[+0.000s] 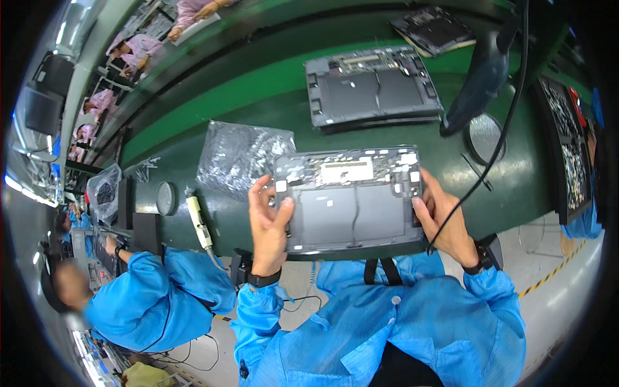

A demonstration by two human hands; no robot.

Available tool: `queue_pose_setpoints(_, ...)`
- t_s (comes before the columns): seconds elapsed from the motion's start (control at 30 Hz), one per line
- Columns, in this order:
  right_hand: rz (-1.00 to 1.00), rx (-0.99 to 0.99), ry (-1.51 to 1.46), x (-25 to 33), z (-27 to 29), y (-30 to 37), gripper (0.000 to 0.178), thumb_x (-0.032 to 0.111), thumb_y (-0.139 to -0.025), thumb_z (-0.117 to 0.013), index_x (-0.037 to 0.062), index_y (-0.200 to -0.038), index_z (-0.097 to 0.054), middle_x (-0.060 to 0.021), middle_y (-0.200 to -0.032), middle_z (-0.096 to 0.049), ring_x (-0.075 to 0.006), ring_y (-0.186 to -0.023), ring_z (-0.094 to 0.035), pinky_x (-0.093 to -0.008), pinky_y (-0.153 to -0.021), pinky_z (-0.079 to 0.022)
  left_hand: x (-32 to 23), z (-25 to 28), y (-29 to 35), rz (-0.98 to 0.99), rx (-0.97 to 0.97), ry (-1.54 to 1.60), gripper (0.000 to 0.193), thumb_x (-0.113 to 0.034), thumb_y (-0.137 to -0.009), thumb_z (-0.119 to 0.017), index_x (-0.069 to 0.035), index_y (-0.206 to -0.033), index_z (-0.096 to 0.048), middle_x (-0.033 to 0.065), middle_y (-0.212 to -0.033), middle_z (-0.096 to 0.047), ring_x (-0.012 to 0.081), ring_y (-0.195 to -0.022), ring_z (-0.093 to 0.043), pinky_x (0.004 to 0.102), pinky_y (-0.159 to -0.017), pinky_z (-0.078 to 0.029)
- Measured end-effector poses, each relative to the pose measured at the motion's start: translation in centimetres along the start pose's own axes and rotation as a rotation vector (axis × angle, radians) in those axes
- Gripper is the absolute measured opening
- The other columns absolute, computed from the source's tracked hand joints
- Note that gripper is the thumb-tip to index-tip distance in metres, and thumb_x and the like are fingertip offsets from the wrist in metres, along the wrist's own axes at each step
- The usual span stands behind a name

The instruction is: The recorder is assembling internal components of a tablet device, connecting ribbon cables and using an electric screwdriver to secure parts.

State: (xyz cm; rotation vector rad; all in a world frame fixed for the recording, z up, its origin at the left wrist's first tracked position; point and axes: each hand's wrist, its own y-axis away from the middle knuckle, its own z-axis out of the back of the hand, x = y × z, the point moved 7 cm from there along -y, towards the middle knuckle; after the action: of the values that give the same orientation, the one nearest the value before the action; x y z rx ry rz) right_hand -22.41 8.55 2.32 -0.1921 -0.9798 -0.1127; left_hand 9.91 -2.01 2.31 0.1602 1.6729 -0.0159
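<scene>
An opened laptop base, dark grey with its circuit board and battery exposed, is held up level at the near edge of the green bench. My left hand grips its left side, thumb on top and fingers at the edge. On the opposite side my right hand grips it the same way. Fingertips under the base are hidden. Just beyond, a stack of similar open laptop bases lies on the bench. A silvery clear plastic bag lies left of the held base, partly behind it.
A pale electric screwdriver and a round metal dish lie left. Another round dish is at right, near a hanging black cable. Dark trays of small parts stand far right. A co-worker in blue sits at left.
</scene>
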Motion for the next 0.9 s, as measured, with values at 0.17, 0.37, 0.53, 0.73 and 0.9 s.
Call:
queue_pose_setpoints(0.17,0.100,-0.171,0.103,-2.7,7.3,-0.5,0.023,0.010,-0.104,-0.067,-0.0014,-0.123,-0.075,-0.0038,-0.072,-0.061,-0.0091,-0.065,-0.056,-0.0295,-0.058,-0.043,-6.0,11.3,-6.3,-0.139,-0.311,-0.093,0.067,-0.008,-0.101,-0.074,-0.001,-0.160,-0.044,0.0156,-0.150,-0.059,0.0224,-0.125,-0.065,0.0366,-0.106,-0.054)
queue_pose_setpoints(0.37,0.072,-0.338,0.037,-6.8,19.5,-11.1,0.022,0.016,-0.111,-0.060,-0.0005,-0.105,-0.074,0.0058,-0.071,-0.052,-0.0040,-0.063,-0.049,-0.0263,-0.055,-0.034,-9.7,16.2,-29.4,-0.226,-0.335,-0.114,0.057,-0.013,-0.100,-0.078,-0.001,-0.151,-0.057,0.0075,-0.120,-0.072,0.0161,-0.102,-0.066,0.0329,-0.089,-0.054)
queue_pose_setpoints(0.53,0.089,-0.359,0.134,-12.1,23.3,-21.4,0.023,0.020,-0.110,-0.062,0.0014,-0.100,-0.071,0.0031,-0.068,-0.054,-0.0040,-0.060,-0.049,-0.0256,-0.054,-0.035,1.4,17.4,-42.8,-0.082,-0.247,-0.106,0.062,-0.018,-0.096,-0.083,0.000,-0.150,-0.059,0.0066,-0.113,-0.073,0.0149,-0.093,-0.064,0.0345,-0.084,-0.053)
queue_pose_setpoints(0.73,0.181,-0.525,0.475,-16.3,24.8,-35.5,0.051,0.036,-0.103,-0.069,-0.0029,-0.136,-0.069,-0.0216,-0.106,-0.076,-0.0357,-0.100,-0.075,-0.0432,-0.089,-0.057,-2.7,17.8,-41.4,-0.150,-0.470,-0.905,0.053,-0.011,-0.094,-0.079,0.003,-0.144,-0.064,0.0168,-0.114,-0.079,0.0262,-0.096,-0.077,0.0388,-0.088,-0.061)
queue_pose_setpoints(0.9,-0.103,-0.466,0.806,-27.3,25.2,-42.4,0.072,0.053,-0.099,-0.067,-0.0068,-0.140,-0.065,-0.0297,-0.138,-0.068,-0.0470,-0.130,-0.065,-0.0533,-0.112,-0.051,-6.7,-9.8,-39.7,-0.271,0.423,-0.881,0.046,-0.038,-0.109,-0.061,-0.003,-0.137,-0.073,0.0150,-0.133,-0.077,0.0227,-0.124,-0.069,0.0371,-0.109,-0.050)
